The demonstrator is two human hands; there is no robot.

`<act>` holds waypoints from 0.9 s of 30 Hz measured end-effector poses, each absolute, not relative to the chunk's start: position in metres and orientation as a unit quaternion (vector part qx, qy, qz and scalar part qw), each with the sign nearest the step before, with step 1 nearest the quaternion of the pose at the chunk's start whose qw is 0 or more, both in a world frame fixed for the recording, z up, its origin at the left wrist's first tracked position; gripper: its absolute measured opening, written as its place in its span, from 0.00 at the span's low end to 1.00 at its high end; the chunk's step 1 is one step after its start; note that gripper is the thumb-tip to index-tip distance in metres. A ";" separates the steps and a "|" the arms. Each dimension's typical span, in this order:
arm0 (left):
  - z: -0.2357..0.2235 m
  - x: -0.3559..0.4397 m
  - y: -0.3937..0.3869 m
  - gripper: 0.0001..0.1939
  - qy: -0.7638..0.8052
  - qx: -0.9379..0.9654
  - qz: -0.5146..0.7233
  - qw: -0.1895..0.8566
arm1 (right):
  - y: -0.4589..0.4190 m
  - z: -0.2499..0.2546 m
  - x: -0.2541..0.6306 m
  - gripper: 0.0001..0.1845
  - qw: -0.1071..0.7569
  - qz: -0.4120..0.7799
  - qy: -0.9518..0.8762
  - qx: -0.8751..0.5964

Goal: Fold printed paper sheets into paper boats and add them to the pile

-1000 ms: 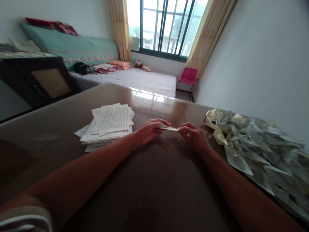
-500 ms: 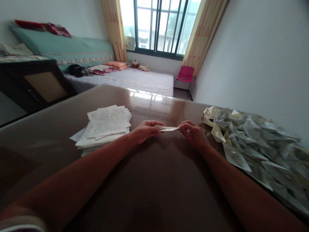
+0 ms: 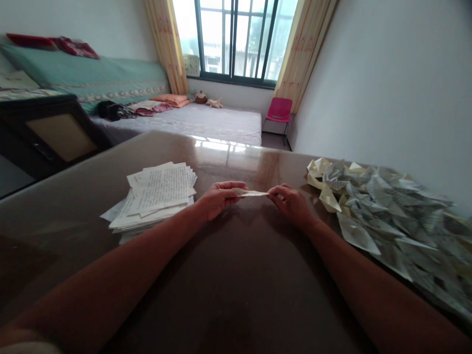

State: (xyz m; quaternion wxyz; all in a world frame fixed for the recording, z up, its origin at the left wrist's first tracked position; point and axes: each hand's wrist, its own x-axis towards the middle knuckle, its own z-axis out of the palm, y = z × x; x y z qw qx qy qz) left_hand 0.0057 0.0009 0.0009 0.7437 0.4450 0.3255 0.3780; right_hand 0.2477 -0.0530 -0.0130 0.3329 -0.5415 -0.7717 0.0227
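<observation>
Both hands, left point(image 3: 216, 199) and right point(image 3: 291, 202), still pinching the folded paper strip point(image 3: 250, 193), unchanged.

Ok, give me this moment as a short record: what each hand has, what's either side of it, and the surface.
left hand: pinches the left end of a folded paper piece
right hand: pinches its right end
paper piece: held flat between both hands, just above the table
left side: loose stack of printed pages lying on the table
right side: heap of folded paper shapes along the wall
surface: dark glossy tabletop
</observation>
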 end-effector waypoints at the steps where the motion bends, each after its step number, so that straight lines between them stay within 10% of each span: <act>1: 0.000 0.006 0.001 0.15 0.332 0.445 0.373 0.744 | -0.053 -0.014 0.248 0.10 0.327 0.027 -0.769 -0.549; 27: 0.006 0.010 -0.003 0.06 0.306 0.447 0.403 0.738 | -0.058 -0.006 0.245 0.07 0.434 -0.039 -0.769 -0.468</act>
